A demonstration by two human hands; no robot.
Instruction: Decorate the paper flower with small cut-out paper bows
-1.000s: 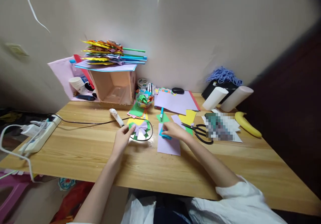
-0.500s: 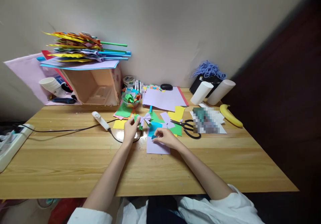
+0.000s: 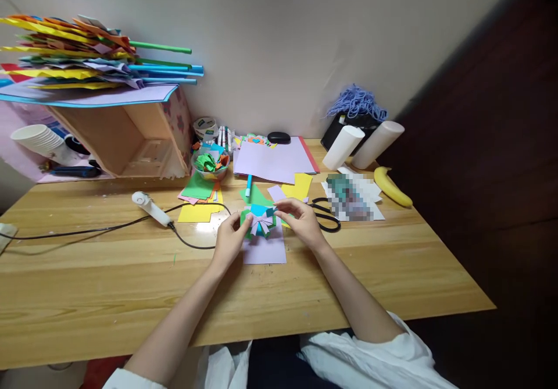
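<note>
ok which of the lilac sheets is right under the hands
The small lilac sheet, lying beneath the left hand, right hand and the paper bow they hold. The large lilac sheet lies farther back near the wall.

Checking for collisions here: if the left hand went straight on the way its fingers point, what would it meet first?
The left hand would meet the paper bow first; its fingers pinch its left edge. Just beyond, the right hand grips the other side, though depth is unclear from one view.
</note>
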